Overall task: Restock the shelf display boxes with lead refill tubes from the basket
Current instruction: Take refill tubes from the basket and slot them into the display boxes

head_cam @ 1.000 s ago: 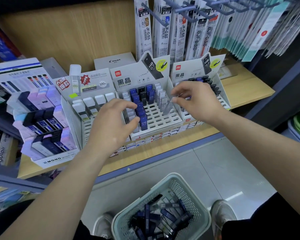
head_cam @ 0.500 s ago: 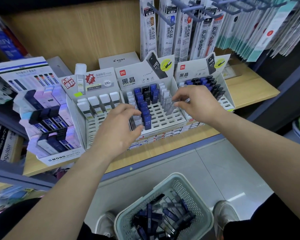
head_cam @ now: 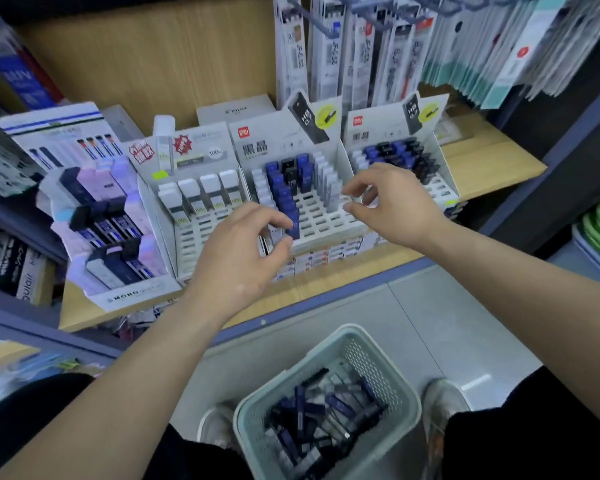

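With the left hand (head_cam: 236, 261) curled just beside the front of the blue tubes (head_cam: 284, 199), a standing tube could be knocked askew or a neighbour tipped if the fingers are drawn off sideways. Whether a tube is pinched there cannot be told. The right hand (head_cam: 395, 206) is held by the pale tubes (head_cam: 329, 181), thumb and forefinger slightly apart; a grip cannot be made out through the blur. The middle display box (head_cam: 321, 220) is partly filled, many front slots being bare. The right display box (head_cam: 442, 188) is stocked at the back. Loose refill tubes (head_cam: 326, 410) are heaped in the basket (head_cam: 371, 365) on the floor.
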Tool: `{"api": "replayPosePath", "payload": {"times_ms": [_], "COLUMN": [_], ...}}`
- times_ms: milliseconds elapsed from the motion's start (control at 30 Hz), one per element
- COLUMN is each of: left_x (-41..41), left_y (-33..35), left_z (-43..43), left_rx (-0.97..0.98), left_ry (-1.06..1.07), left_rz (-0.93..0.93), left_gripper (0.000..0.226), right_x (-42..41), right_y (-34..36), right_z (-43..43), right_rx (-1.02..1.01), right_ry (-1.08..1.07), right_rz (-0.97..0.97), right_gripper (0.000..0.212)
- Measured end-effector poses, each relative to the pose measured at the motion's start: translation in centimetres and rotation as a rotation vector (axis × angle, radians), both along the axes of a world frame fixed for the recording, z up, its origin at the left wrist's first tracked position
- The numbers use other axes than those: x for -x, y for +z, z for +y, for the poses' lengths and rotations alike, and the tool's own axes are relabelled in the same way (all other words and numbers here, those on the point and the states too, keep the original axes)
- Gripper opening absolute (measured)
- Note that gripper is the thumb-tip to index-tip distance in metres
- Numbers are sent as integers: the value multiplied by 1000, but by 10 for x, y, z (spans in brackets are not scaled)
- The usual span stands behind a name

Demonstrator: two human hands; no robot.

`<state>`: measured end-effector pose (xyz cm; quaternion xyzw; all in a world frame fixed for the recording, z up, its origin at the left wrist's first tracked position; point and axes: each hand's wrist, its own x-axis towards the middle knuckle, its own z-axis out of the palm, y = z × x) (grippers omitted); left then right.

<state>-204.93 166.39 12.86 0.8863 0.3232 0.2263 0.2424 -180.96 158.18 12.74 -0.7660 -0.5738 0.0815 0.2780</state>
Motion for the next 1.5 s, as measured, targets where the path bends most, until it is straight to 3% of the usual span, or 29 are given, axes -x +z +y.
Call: {"api": "replayPosePath", "payload": {"times_ms": [133,267,367,500,600,733,833,967,1200,1500], "left_x": [14,37,48,54,57,57,55,55,44,41], "left_y": [-44,-116,-167,-224,-260,-291,-304,-316,-329,-334], "left_z": [-41,-80,-98,-113,-124,-134,-136,-137,-125,-126], "left_rx": [129,414,582,603,606,626,522,417,378,647], "left_ry": [-174,-273,-218,-116,-29,-13,-49,-129,-323,-261], "left_rz": [145,449,577,697,790,883,854,806,942,909], "left_gripper": [14,17,24,35,37,61,66,57,89,105], "right_x": [15,24,34,51,59,71,79,81,76,75], "right_y": [-22,-85,-138,-191,-218,-240,-250,-258,-264,-264], "right_z": [-57,-106,-138,-166,-169,-167,-165,-161,-153,-152], "right_rx": [216,460,612,692,662,604,571,539,514,524], "right_ry": [39,14,-45,-131,-191,-245,-311,-342,-314,-297], "right_rz": [125,174,169,214,305,339,244,136,60,37], "right_gripper": [7,21,36,54,54,44,36,30,27,28]}}
